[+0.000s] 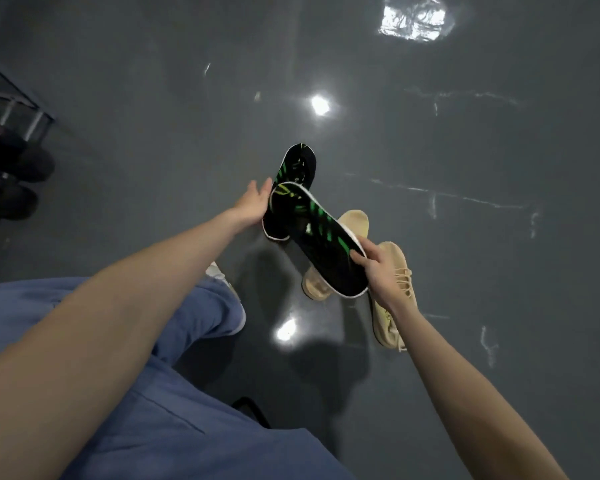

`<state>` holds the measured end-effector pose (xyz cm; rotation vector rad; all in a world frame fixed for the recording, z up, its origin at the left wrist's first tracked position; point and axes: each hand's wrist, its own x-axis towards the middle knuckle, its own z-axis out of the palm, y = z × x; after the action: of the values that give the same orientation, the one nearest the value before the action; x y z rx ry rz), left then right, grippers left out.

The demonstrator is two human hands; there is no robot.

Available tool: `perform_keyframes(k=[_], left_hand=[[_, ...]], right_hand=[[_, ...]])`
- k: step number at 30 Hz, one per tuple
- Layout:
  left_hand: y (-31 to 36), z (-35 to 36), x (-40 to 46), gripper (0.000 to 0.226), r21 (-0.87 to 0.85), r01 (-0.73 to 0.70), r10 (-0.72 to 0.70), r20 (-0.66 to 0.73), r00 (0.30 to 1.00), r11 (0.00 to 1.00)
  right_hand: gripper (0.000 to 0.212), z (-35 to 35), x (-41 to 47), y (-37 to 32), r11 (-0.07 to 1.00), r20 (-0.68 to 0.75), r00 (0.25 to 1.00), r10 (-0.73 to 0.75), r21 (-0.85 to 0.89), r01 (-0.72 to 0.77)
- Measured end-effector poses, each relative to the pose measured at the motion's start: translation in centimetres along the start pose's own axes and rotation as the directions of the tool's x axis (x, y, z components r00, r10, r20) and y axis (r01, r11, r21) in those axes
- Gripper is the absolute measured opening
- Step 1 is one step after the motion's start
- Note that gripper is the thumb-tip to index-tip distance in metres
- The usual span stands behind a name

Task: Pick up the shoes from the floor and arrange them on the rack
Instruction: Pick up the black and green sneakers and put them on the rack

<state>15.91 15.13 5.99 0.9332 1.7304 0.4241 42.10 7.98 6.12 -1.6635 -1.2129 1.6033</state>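
Observation:
My right hand (381, 271) grips the heel end of a black shoe with green stripes (321, 237) and holds it tilted above the floor. A second black and green shoe (297, 168) lies on the grey floor behind it. My left hand (253, 204) reaches in with straight fingers and touches the toe of the held shoe. Two beige laced shoes lie on the floor, one (355, 220) mostly hidden behind the black shoe, the other (395, 306) under my right wrist.
A metal shoe rack (18, 112) with dark shoes (11, 188) on it stands at the far left edge. My knees in blue trousers (160, 410) fill the lower left. The glossy grey floor (465, 168) stretches ahead and to the right.

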Motion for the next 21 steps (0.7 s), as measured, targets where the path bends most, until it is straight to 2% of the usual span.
perform_keyframes(k=[2,4,6,8,9,11,13,15,18,21], left_hand=[[-0.7,-1.3,-0.2,0.063,-0.018,-0.025,0.025,-0.002,1.000,1.000],[-2.2,-2.7,0.1,0.050,0.060,0.036,-0.040,0.081,0.996,0.998],[-3.8,-4.4,0.3,0.026,0.079,0.142,-0.152,0.142,0.978,0.987],[-5.0,-6.1,0.5,0.012,-0.020,0.246,-0.241,0.151,0.959,0.969],[-5.6,-6.8,0.5,0.013,-0.065,0.280,-0.268,0.156,0.951,0.958],[-6.2,-7.7,0.4,0.024,-0.109,0.303,-0.284,0.164,0.945,0.947],[-6.5,-8.0,0.1,0.041,-0.143,0.301,-0.278,0.159,0.947,0.943],[-6.8,-8.1,-0.1,0.055,-0.173,0.313,-0.289,0.151,0.945,0.934],[-7.2,-8.3,0.0,0.053,-0.262,0.330,-0.304,0.136,0.943,0.907],[-7.9,-8.3,0.5,0.044,-0.390,0.304,-0.312,0.045,0.949,0.869]], right_hand=[[0.041,1.4,0.3,-0.8,0.999,0.140,0.989,0.043,-0.011,-0.042],[0.040,2.4,1.1,-0.9,0.997,0.226,0.971,0.072,-0.046,-0.064],[0.041,3.1,2.2,-0.8,0.991,0.255,0.962,0.099,-0.112,-0.072],[0.039,3.4,3.7,-0.7,0.983,0.253,0.962,0.099,-0.173,-0.055],[0.035,3.8,4.4,-0.7,0.983,0.228,0.970,0.090,-0.176,-0.050],[0.027,4.5,6.0,-1.1,0.990,0.088,0.993,0.075,-0.124,-0.064],[0.029,5.2,7.9,-1.9,0.992,-0.091,0.994,0.066,-0.103,-0.076],[0.032,5.6,10.1,-2.8,0.989,-0.176,0.981,0.083,-0.108,-0.103],[0.018,6.2,13.0,-4.1,0.992,-0.205,0.971,0.122,-0.003,-0.126],[0.033,7.8,15.6,-4.8,0.955,-0.323,0.911,0.257,0.228,-0.189]])
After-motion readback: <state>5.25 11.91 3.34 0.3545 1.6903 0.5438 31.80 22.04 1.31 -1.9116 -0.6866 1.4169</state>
